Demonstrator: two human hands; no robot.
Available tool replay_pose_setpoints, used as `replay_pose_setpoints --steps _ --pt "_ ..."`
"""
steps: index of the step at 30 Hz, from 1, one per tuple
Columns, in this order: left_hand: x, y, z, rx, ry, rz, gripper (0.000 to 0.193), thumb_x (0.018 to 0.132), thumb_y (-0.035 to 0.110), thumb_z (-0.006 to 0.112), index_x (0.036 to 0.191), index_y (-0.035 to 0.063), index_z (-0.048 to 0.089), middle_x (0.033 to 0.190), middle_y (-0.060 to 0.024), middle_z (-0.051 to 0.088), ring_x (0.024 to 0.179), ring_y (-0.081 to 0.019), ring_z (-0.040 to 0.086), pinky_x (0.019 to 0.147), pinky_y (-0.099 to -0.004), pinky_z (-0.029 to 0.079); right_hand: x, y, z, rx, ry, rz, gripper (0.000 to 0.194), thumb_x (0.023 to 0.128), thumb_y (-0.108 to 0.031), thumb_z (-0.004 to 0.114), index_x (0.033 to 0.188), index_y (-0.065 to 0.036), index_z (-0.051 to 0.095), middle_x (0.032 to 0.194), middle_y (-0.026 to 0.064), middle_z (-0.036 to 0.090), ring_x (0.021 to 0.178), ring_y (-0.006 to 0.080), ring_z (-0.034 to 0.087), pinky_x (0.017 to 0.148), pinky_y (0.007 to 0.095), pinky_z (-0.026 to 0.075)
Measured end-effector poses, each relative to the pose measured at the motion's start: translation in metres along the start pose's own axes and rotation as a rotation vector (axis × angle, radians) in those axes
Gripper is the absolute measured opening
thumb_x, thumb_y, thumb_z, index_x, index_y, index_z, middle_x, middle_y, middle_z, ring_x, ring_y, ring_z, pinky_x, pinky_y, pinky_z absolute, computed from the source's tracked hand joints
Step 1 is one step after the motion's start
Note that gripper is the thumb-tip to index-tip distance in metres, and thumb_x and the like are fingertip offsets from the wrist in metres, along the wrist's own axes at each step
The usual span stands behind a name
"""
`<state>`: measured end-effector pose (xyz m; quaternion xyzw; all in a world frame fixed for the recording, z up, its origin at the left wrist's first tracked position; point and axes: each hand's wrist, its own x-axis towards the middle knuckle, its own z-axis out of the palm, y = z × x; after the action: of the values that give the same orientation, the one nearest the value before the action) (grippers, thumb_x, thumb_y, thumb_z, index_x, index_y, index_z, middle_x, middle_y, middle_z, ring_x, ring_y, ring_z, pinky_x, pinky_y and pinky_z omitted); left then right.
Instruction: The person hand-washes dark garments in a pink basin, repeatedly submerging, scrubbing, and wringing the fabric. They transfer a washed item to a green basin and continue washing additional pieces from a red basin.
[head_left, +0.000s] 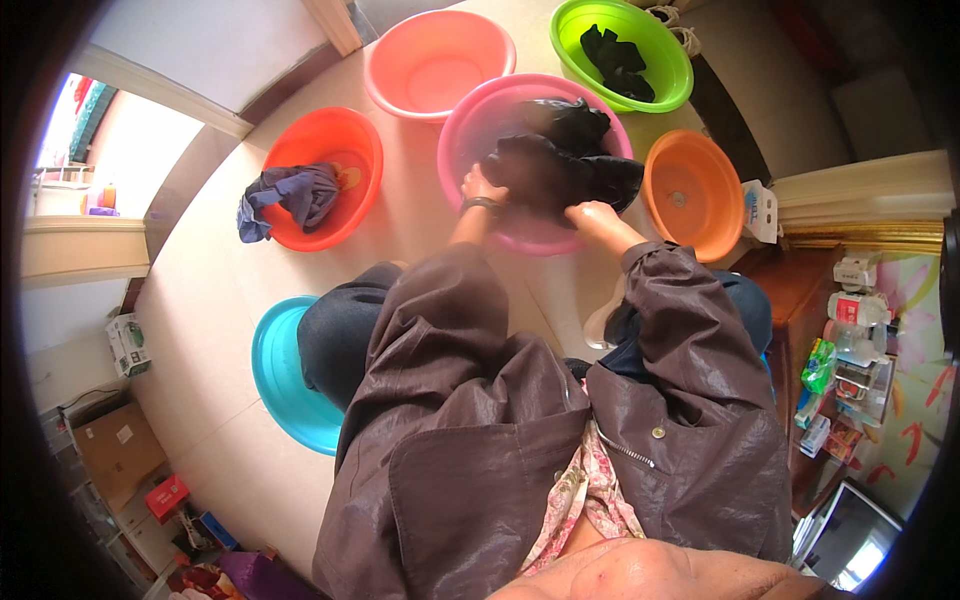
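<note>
A pink plastic basin (456, 150) stands on the floor before me, with cloudy water and a wet black garment (559, 161) in it. My left hand (481, 186) is at the near left of the basin, against the garment's left edge; its fingertips are partly hidden. With my right hand (595, 217) I grip the garment's near right edge, close to the rim. Part of the black cloth lies over the basin's right rim. Both wrists are bare below brown sleeves, and a dark band circles the left one.
Around it stand a red basin (367, 150) with blue-grey cloth (296, 196), a salmon basin (439, 64), a green basin (675, 67) with black cloth (619, 64), an orange basin (694, 187) and a turquoise basin (289, 375). A wooden cabinet (795, 300) is at the right.
</note>
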<state>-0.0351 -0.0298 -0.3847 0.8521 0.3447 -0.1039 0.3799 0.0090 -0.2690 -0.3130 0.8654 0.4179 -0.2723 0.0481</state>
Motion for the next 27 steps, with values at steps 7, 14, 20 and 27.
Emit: replay_pose_setpoints --steps 7,14,20,27 --pt "0.012 -0.007 0.015 0.104 -0.065 -0.01 0.098 0.067 0.03 0.071 0.147 0.0032 0.021 0.146 -0.0223 0.034 0.137 -0.0358 0.032 0.114 -0.0425 0.028 0.003 0.002 0.013 0.074 0.112 -0.039 0.021 0.074 -0.008 0.06 0.094 -0.004 0.062 0.086 0.0195 0.066 0.087 0.0384 0.064 0.073 0.0471 0.05" --pt "0.014 -0.006 0.026 0.173 -0.035 0.056 0.109 0.07 0.034 0.073 0.15 0.0022 0.007 0.154 -0.0234 0.015 0.143 -0.036 0.018 0.117 -0.0504 0.016 0.013 -0.004 0.016 0.118 0.156 -0.021 0.026 0.075 -0.008 0.059 0.1 -0.003 0.063 0.092 0.0197 0.067 0.09 0.0379 0.064 0.077 0.0469 0.051" --pt "0.007 0.005 0.01 0.25 -0.068 0.062 0.089 0.073 0.026 0.073 0.143 -0.0022 0.026 0.142 -0.0241 0.038 0.132 -0.038 0.037 0.112 -0.0437 0.031 0.03 -0.006 0.033 0.184 0.231 -0.004 0.03 0.074 -0.012 0.06 0.104 -0.006 0.065 0.1 0.0172 0.067 0.098 0.0351 0.063 0.082 0.0447 0.051" --pt "-0.003 0.019 -0.006 0.273 -0.027 0.071 0.067 0.074 0.018 0.068 0.131 -0.0048 0.041 0.13 -0.0271 0.049 0.123 -0.0383 0.048 0.104 -0.0415 0.041 0.071 0.009 0.054 0.169 -0.031 0.072 0.033 0.075 -0.017 0.064 0.107 -0.01 0.068 0.109 0.0168 0.066 0.105 0.0325 0.062 0.088 0.0424 0.051"
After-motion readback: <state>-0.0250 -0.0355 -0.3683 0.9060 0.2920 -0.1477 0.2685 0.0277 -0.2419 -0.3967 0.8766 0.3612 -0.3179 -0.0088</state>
